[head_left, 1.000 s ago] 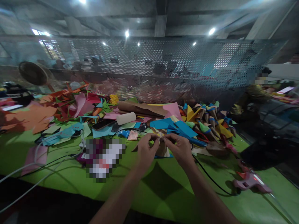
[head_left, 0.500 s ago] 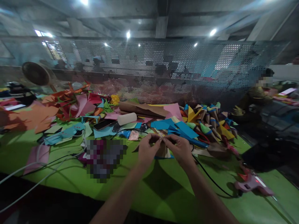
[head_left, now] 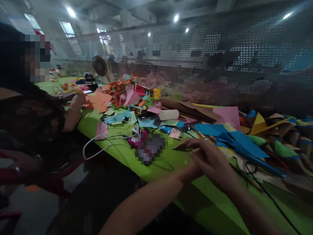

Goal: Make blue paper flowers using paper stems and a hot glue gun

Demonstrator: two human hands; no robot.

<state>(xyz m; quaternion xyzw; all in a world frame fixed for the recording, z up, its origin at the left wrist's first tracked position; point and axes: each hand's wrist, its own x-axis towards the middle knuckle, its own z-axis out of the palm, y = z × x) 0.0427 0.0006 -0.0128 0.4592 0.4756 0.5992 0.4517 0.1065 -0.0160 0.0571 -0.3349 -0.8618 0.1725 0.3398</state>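
Note:
My two hands meet over the green table [head_left: 207,209], right of the middle of the head view. My right hand [head_left: 214,161] lies on top with its fingers curled to the left, closed on a small brown paper piece [head_left: 179,147] whose pointed tip sticks out to the left. Most of my left hand [head_left: 192,168] is covered by the right one, so its fingers are hidden. Blue paper sheets [head_left: 234,140] lie just behind the hands.
A person in dark clothes [head_left: 31,120] sits at the left, a hand on orange paper [head_left: 97,99]. Coloured scraps, a white roll [head_left: 169,114], a phone [head_left: 145,115], white cable [head_left: 97,147], black cable [head_left: 266,192], paper cones [head_left: 286,147] and a fan [head_left: 100,66] crowd the table before a perforated screen.
The camera has swung left and moved closer, so the person at the left now shows and the pink glue gun is out of view. My hands stay together on the brown paper.

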